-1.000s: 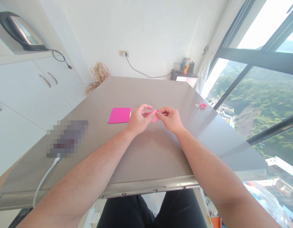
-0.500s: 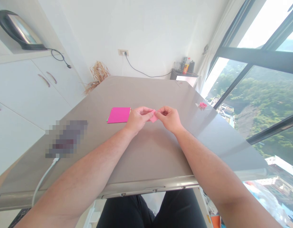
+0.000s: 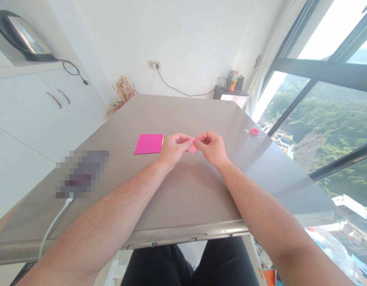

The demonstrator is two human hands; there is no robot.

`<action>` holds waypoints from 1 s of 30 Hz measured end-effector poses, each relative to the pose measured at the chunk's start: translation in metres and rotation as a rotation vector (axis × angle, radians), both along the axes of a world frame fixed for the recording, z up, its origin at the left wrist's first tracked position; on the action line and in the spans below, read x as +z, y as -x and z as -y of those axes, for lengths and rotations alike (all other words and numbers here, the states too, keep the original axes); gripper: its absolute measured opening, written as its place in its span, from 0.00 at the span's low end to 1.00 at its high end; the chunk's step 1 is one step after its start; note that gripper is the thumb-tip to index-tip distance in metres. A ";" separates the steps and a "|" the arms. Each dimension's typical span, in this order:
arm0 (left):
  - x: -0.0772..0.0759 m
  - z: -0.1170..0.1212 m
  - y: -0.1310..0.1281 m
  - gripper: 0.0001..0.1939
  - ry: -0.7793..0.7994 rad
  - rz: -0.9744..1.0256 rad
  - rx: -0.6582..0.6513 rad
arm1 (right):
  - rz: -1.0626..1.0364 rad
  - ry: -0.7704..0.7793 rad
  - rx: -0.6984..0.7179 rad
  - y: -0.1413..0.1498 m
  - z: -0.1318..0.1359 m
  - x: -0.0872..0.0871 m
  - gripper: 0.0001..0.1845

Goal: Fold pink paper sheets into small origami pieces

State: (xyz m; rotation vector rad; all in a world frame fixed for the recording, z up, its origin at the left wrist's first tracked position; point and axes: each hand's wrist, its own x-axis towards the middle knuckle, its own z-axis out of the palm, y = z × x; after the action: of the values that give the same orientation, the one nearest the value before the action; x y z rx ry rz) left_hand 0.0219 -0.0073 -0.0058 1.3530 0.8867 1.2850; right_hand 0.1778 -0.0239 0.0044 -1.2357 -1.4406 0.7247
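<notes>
The bare left hand (image 3: pixel 172 149) and bare right hand (image 3: pixel 214 148) are pinching a small, light-pink piece of folded paper (image 3: pixel 193 148) between them, fingers of both clamping on it over the smooth grey-brown desk (image 3: pixel 186 194). A flat, square, magenta-topped paper stack (image 3: pixel 148 143) is lying just beside the left hand; a crumpled pink piece (image 3: pixel 254 131) is resting near the desk's right edge.

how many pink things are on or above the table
3: a pink piece between the left hand and right hand, a magenta-topped stack by the left hand, and a pink item near the right edge of the table. More may be hidden in the stack.
</notes>
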 end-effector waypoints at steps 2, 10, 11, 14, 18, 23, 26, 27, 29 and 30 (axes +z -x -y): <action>0.001 0.001 -0.001 0.12 0.017 0.008 0.009 | -0.003 -0.011 0.002 0.000 -0.001 -0.001 0.07; 0.000 0.000 0.000 0.12 0.030 0.026 0.018 | -0.018 -0.019 0.019 0.000 -0.001 -0.002 0.07; 0.000 0.000 0.000 0.12 0.032 0.027 0.016 | -0.018 -0.021 0.021 0.000 0.000 -0.002 0.07; 0.001 0.000 0.000 0.12 0.042 0.031 0.015 | -0.012 -0.023 0.023 0.000 0.000 -0.002 0.07; 0.002 0.001 0.000 0.12 0.046 0.034 0.010 | 0.012 -0.022 0.012 0.000 0.000 -0.002 0.07; 0.002 0.001 0.000 0.11 0.047 0.027 0.011 | 0.009 -0.015 0.016 0.000 0.001 -0.001 0.07; 0.002 0.001 0.000 0.10 0.049 0.015 0.019 | 0.017 -0.005 0.017 0.000 0.001 0.000 0.07; 0.002 0.001 0.000 0.10 0.049 0.013 0.023 | 0.019 -0.005 0.018 0.000 0.001 0.000 0.07; 0.002 0.001 -0.001 0.10 0.046 0.010 0.025 | 0.019 -0.008 0.018 0.001 0.001 -0.001 0.08; 0.002 0.001 -0.001 0.10 0.044 0.010 0.026 | 0.018 -0.010 0.018 0.001 0.001 -0.001 0.07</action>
State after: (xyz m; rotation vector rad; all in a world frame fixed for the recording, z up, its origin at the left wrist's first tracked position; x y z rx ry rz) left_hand 0.0225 -0.0085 -0.0037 1.3034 0.9231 1.2845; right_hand 0.1773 -0.0250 0.0035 -1.2261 -1.4701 0.7195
